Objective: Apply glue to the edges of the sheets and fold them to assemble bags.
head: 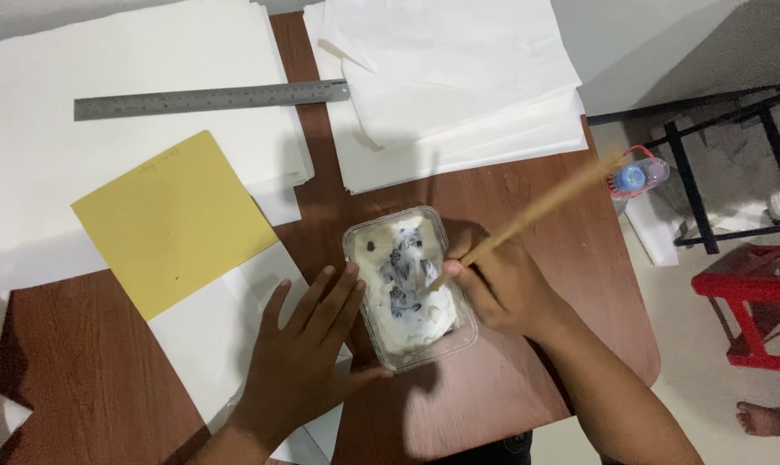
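Observation:
A clear plastic tub [352, 244] of white paste with dark specks stands on the brown wooden table [88, 379]. My right hand [502, 288] grips a long wooden stick [540, 207] whose tip dips into the paste. My left hand [304, 353] lies flat with fingers spread on a white sheet [196, 336], its fingertips touching the tub's left side. A yellow card [174, 220] lies just left of the tub, partly over the white sheet.
Stacks of white paper [459, 86] cover the far side of the table, with a steel ruler [209, 99] across them. Off the table's right edge are a plastic bottle [635, 176], a black metal frame [708, 172], a red stool [760, 301] and another person's bare foot [764, 419].

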